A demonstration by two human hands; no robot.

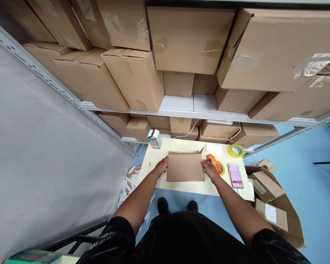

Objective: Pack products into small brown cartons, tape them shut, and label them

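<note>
A flat brown cardboard box [185, 167] lies on the pale yellow table [151, 168] in front of me. My left hand [162, 165] grips its left side, and my right hand [208, 168] has hold of the right side. Along the far edge of the box a flap stands up at the right corner. Close beyond my right fingers is an orange tape dispenser [213, 162] with a yellow tape roll on it. Behind the box to the left stands a small green and white carton [154, 139], its top open.
A phone [235, 176], a wide yellow tape roll [235, 150] and a white paper [213, 148] lie on the table's right side. Shelves [178, 104] full of cardboard boxes rise behind. A large open carton [288, 220] holding smaller boxes stands at right; a grey wall [44, 146] borders the left.
</note>
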